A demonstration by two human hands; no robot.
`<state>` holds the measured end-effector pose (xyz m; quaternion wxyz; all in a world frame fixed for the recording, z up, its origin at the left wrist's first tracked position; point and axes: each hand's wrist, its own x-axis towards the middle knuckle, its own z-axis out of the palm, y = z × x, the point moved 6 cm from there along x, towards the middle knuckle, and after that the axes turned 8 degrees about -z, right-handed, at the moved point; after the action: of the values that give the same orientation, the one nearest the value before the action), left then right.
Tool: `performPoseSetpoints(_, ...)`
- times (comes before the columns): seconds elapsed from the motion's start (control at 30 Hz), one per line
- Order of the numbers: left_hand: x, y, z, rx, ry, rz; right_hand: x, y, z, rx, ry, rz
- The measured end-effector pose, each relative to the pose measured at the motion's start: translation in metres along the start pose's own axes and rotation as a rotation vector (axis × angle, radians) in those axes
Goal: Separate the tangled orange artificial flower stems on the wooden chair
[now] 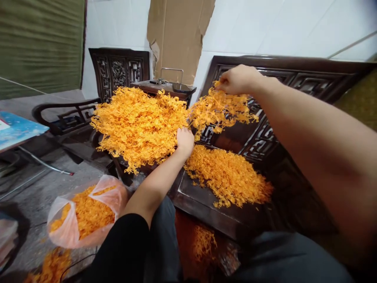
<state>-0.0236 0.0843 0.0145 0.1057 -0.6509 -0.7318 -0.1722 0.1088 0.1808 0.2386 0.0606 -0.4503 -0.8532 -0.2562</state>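
My left hand (185,141) is closed at the right edge of a large bunch of orange, curly, branched pieces (138,122), which spreads out to the left of it. Higher and to the right, my right hand (237,78) pinches a smaller cluster of the same orange pieces (218,110), hanging below the fingers. Its left end meets the large bunch near my left hand. Below both hands, a loose pile of orange pieces (229,175) lies on a dark wooden seat (197,202).
A clear plastic bag (67,226) full of orange pieces stands on the floor at left. Carved dark benches (120,70) line the white wall. A small wooden stand (188,92) holds a metal frame. A blue-topped table (23,131) juts in from the left.
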Motion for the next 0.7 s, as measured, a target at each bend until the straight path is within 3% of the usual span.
performPoseSetpoints(0.2, -0.001, 0.004, 0.000, -0.055, 0.021, -0.018, -0.050, 0.081, 0.004, -0.028, 0.000, 0.276)
performPoseSetpoints(0.3, -0.004, 0.010, -0.008, -0.066, 0.093, 0.007, -0.084, 0.105, 0.000, -0.052, 0.023, 0.374)
performPoseSetpoints(0.43, -0.008, 0.015, -0.017, -0.057, 0.134, 0.020, -0.114, 0.109, -0.003, -0.083, 0.106, 0.420)
performPoseSetpoints(0.6, -0.012, 0.015, -0.024, -0.040, 0.138, 0.044, -0.126, 0.110, -0.002, -0.092, 0.150, 0.470)
performPoseSetpoints(0.7, -0.016, 0.016, -0.026, -0.067, 0.125, 0.142, -0.136, 0.113, -0.011, -0.171, 0.179, 0.493)
